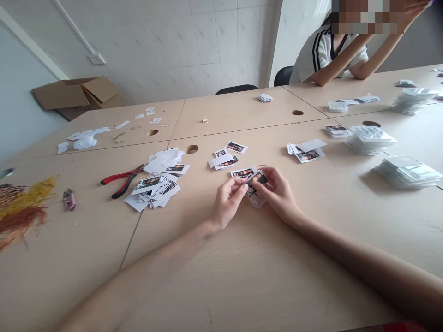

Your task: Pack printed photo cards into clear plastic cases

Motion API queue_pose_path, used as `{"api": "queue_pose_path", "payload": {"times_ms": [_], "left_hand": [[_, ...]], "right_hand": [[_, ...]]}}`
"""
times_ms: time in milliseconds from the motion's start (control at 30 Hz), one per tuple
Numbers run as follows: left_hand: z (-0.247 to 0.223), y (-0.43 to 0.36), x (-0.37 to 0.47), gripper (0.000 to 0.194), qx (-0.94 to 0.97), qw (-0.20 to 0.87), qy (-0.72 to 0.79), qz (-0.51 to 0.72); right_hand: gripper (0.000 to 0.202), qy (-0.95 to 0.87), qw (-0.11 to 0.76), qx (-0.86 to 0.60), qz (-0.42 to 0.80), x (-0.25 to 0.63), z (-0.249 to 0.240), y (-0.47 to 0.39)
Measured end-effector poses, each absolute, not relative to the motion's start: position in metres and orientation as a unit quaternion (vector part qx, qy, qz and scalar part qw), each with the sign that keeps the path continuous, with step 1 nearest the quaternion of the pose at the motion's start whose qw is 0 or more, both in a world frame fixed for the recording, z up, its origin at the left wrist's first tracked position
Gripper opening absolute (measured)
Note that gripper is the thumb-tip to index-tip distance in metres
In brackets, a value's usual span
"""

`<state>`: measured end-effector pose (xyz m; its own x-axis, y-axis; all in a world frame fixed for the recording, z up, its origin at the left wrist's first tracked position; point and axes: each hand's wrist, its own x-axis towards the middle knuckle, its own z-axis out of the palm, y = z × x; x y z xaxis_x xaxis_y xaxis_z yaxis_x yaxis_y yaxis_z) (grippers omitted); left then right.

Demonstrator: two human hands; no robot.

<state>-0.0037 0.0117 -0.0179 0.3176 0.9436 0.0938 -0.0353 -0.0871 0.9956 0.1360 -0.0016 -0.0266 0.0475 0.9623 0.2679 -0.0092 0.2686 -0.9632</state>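
Observation:
Both hands meet over the middle of the table, around a small dark printed card (256,182) with a bright orange spot. My left hand (229,198) pinches the card's left edge between thumb and fingers. On the other side, my right hand (277,192) grips it, thumb on its face. Under and beyond the hands lie another printed card (241,173) and a pale or clear piece (258,201), partly hidden by the fingers. A few more cards (236,147) rest just past them. Left of my hands spreads a loose heap of cards (157,189).
Red-and-black pliers (119,179), small pink cutters (69,201) and yellow and brown strings (26,207) lie on the left. Clear sleeves are stacked (408,173) at the right. Across the table (221,263) sits a person (320,55) with raised arms. A cardboard box (76,94) stands beyond.

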Motion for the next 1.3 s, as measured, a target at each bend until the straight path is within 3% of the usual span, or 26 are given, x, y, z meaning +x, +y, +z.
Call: {"api": "queue_pose_path", "payload": {"times_ms": [400,800,1300], "left_hand": [[-0.0129,0.0109,-0.0043,0.023,0.563,0.537,0.424,0.463],[-0.0157,0.0117,-0.004,0.019,0.579,0.558,0.401,0.438],[-0.0151,0.0115,-0.0037,0.036,0.577,0.599,0.356,0.426]], "right_hand": [[0.022,-0.637,0.547,-0.442,0.316,0.136,-0.0207,-0.0064],[0.021,-0.611,0.554,-0.441,0.355,0.1378,-0.0241,-0.0018],[0.024,-0.617,0.548,-0.456,0.333,0.1413,-0.025,0.001]]}}
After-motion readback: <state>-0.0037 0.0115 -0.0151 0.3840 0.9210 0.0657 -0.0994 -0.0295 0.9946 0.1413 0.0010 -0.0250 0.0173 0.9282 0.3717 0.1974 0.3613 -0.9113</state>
